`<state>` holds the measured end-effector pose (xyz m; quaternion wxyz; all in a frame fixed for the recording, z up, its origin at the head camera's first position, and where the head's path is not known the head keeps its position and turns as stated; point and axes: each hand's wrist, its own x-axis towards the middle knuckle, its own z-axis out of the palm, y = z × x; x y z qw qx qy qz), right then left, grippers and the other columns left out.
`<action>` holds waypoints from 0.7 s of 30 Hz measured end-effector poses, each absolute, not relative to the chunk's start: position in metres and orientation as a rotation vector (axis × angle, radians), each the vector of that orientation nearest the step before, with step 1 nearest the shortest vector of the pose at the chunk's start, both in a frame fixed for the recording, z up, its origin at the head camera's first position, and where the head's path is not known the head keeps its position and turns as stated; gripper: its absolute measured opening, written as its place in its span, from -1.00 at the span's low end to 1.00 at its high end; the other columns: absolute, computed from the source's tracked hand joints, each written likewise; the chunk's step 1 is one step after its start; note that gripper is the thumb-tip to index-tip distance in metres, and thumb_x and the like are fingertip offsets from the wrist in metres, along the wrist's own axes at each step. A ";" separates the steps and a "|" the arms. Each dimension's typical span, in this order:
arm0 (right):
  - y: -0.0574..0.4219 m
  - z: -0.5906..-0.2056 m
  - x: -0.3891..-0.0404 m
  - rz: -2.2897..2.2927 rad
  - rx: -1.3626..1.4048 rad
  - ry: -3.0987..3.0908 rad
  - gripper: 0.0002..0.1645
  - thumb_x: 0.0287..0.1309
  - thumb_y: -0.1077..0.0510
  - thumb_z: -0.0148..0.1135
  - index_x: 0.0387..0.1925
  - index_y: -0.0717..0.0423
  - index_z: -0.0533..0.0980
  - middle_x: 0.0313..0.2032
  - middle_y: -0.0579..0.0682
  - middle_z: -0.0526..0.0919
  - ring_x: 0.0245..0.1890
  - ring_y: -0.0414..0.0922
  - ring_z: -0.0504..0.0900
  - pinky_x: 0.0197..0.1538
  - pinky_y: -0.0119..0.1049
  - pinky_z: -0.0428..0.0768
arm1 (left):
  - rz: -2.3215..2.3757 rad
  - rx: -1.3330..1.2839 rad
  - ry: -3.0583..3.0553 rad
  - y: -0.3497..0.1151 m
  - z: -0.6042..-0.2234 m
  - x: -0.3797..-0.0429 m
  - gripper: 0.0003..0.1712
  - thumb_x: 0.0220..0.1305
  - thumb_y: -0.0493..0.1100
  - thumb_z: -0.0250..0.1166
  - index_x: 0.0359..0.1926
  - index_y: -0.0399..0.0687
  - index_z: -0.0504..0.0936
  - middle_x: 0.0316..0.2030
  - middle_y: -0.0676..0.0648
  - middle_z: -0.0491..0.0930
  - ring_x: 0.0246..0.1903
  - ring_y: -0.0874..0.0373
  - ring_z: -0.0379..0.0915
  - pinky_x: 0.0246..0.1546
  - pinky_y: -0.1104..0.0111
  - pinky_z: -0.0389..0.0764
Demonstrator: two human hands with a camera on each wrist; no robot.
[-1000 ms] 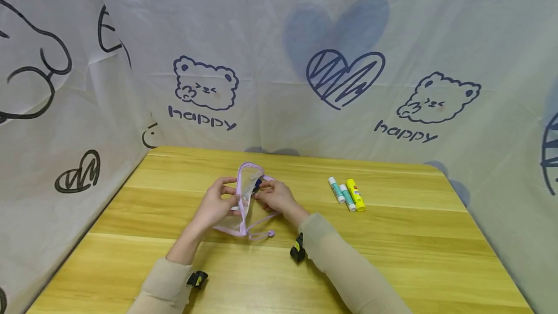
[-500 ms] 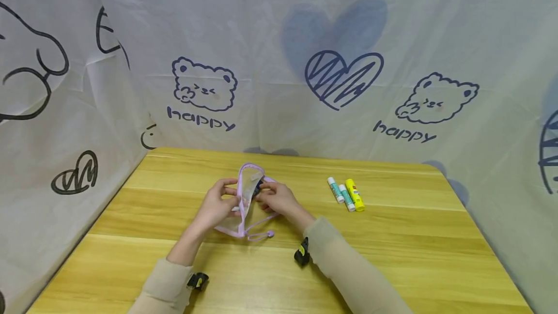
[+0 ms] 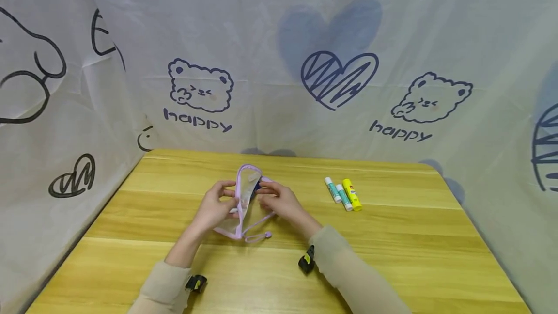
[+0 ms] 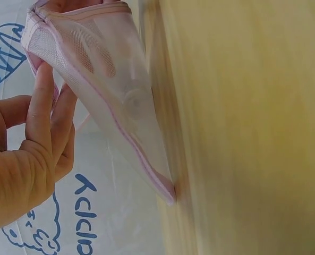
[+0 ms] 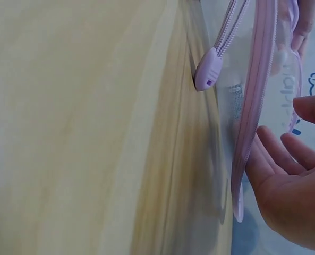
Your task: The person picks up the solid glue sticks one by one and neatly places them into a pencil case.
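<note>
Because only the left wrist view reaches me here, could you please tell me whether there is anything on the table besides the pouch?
Observer: Yes, two green-labelled sticks and a yellow stick lie side by side on the table, right of the pouch.
Operator: Thank you, and what shows at the right edge of the pouch?
Observer: The right grip, with a gap between its thumb and fingers.
</note>
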<state>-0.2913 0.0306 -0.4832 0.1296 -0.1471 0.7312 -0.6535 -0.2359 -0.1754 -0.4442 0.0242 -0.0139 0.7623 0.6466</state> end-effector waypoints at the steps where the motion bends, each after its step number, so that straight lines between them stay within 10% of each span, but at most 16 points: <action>1: 0.031 -0.482 -0.290 -1.911 -0.441 2.127 -0.41 0.35 0.33 0.21 0.38 0.36 0.41 0.21 0.39 0.60 0.04 0.28 0.71 0.11 -0.02 0.81 | 1.998 -0.039 2.362 -0.176 -0.445 -0.236 -0.41 0.40 -0.48 0.18 0.42 -0.38 0.32 0.04 -0.40 0.51 -0.19 -0.02 0.68 -0.22 0.18 0.89; 21: 0.070 -0.456 -0.279 -2.123 -0.463 2.267 -0.41 0.34 0.40 0.23 0.38 0.26 0.45 0.28 0.25 0.58 0.02 0.19 0.72 0.02 -0.14 0.84 | 1.980 -0.049 2.371 -0.176 -0.449 -0.239 -0.40 0.41 -0.49 0.16 0.43 -0.37 0.31 0.06 -0.39 0.50 -0.21 0.03 0.69 -0.22 0.18 0.89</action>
